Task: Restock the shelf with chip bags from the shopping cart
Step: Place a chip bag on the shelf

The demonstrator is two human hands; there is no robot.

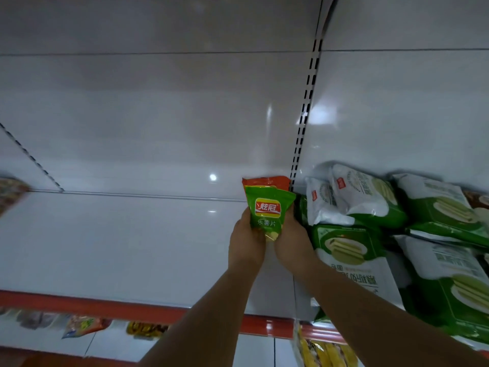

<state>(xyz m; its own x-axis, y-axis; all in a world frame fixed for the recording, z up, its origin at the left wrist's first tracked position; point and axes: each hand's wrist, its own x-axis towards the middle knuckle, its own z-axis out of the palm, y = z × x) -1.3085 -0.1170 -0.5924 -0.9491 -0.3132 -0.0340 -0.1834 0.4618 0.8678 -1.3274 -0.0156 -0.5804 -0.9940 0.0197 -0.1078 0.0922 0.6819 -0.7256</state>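
Green chip bag upright on white shelf, just left of slotted upright. Left hand, right hand: each grip pinching lower bag sides. Judged light, soft, crushable; hold edges.

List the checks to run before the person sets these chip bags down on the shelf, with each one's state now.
1. Grip on the green chip bag: ok, left hand and right hand both hold its lower part.
2. Orange bag behind it secured: cannot tell, only its top shows.
3. Landing spot on the white shelf: ok, bare surface to the left of the hands.
4. Clearance from the green wafer packs: not ok, right hand is close against them.
5. Bag upright, label facing out: ok.
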